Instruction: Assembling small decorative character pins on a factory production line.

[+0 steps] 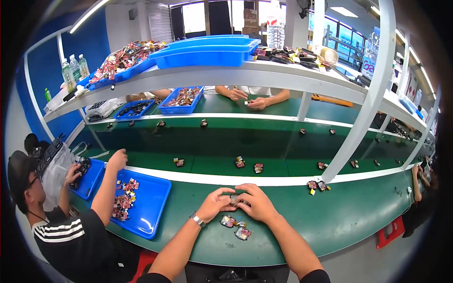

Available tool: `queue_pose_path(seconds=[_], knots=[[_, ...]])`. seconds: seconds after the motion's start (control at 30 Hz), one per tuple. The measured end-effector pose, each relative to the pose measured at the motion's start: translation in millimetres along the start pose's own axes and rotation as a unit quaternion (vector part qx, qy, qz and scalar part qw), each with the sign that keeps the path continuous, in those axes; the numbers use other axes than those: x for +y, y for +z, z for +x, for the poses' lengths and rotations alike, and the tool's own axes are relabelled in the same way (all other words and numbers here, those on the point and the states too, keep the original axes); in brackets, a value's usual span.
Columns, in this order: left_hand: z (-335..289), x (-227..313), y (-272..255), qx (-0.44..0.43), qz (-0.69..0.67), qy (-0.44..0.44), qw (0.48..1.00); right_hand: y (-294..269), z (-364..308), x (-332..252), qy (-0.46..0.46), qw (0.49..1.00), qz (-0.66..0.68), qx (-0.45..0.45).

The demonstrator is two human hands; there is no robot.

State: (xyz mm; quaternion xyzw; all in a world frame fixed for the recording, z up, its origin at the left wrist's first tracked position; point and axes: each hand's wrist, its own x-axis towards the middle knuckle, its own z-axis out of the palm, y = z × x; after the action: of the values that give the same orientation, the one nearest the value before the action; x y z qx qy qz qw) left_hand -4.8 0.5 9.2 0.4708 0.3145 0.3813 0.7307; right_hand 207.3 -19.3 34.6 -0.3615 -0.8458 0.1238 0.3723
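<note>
Our forearms [178, 249] reach over the green table [184, 198], to the right of the blue tray [158, 207]. At that side, our left hand [214, 206] and our right hand [257, 203] hold between them one small grey part [233, 199]; the grip is narrow and hides it partly. Small circuit assemblies [243, 233] lie also right of the tray. Reddish boards [123, 205] lie inside the tray.
</note>
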Motion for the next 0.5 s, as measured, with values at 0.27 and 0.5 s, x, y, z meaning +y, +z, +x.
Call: queue_pose_path(seconds=[0.27,0.5], knots=[[-2.6,5.7,5.3,-0.003,0.035,-0.017,0.999,7.0,-0.6,-4.0,0.013,1.000,-0.001,0.027],[-1.5,4.8,3.5,-0.055,0.032,0.001,0.998,13.0,-2.2,-4.9,0.083,0.994,0.052,0.047]])
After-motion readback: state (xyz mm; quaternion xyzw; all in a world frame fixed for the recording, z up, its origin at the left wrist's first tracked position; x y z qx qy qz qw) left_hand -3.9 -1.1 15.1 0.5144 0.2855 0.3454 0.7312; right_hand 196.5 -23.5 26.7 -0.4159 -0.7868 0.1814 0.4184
